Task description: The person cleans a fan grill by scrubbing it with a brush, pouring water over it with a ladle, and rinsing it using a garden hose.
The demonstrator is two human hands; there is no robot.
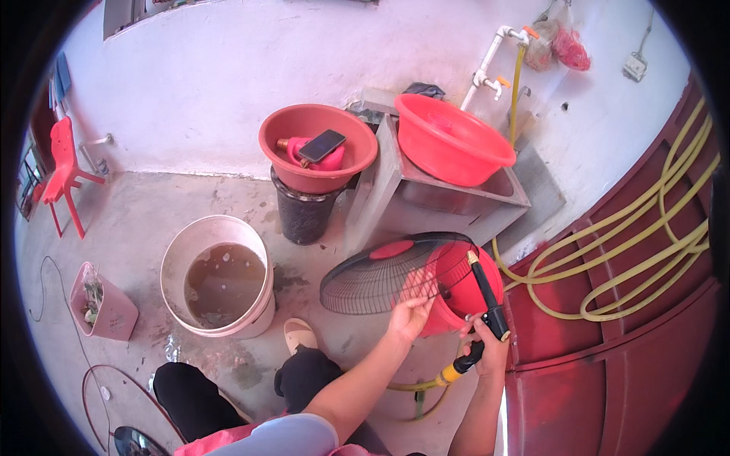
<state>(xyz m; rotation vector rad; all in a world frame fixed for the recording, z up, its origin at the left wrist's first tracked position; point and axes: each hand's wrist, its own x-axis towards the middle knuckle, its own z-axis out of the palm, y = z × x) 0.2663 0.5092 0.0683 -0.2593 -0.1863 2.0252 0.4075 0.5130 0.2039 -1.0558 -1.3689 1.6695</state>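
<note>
My left hand [412, 315] holds the rim of a black wire fan grille [359, 285] with a red centre disc, its fingers partly seen through the wires. The grille is tilted and overlaps the opening of a red bucket [489, 262]. In my right hand [491, 347] is a black hose spray gun [485, 285], gripped by its handle with the brass nozzle pointing up and to the left. A yellow connector [447, 375] joins the gun to a yellow hose [408, 387]. Whether water comes out cannot be told.
A white bucket [171, 296] holds murky water. A brown basin [274, 162] with a phone [322, 146] sits on a black bucket [305, 219]. A red basin [456, 154] rests on a sink [393, 182]. Coiled hose [616, 228] hangs by the red metal door [616, 387]. A pink bin [117, 313] stands left.
</note>
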